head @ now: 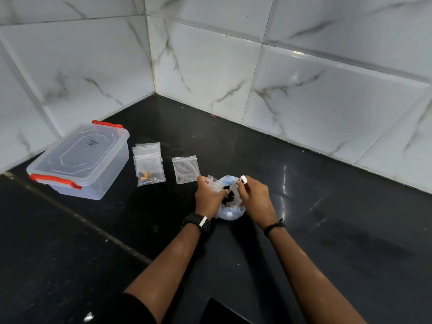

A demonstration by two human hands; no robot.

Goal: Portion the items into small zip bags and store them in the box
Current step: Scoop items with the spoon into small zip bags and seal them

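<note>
both forearms reach forward over the black counter (327, 206), the left wrist wearing a black watch (198, 222) and the right a thin black band (274, 226). the left hand (209, 196) has its fingers curled round one side of a clear bag (230, 211) that rests on the counter, gripping the plastic at its open mouth. the right hand (254, 197) holds the other side of the mouth; its thumb and forefinger pinch a small white piece (243, 179) just above the opening, and the other fingers are curled under. small black pieces (228, 196) show inside the bag between the 2 hands, with something pale blue at the bottom.

just beyond the left hand lies 1 flat zip bag (186, 169), clear, its contents too faint to tell. to its left is a small overlapping stack of zip bags (149, 163); the front one holds a few orange and dark bits (146, 177) at its lower end. how many bags are in the stack i cannot tell.

farther left, near the wall, sits the clear box (79, 160) with its lid on and 2 red latches (56, 180), 1 at each end. a dark mark is written on the lid. white marble-pattern tiles (210, 66) form the corner behind the counter.
</note>
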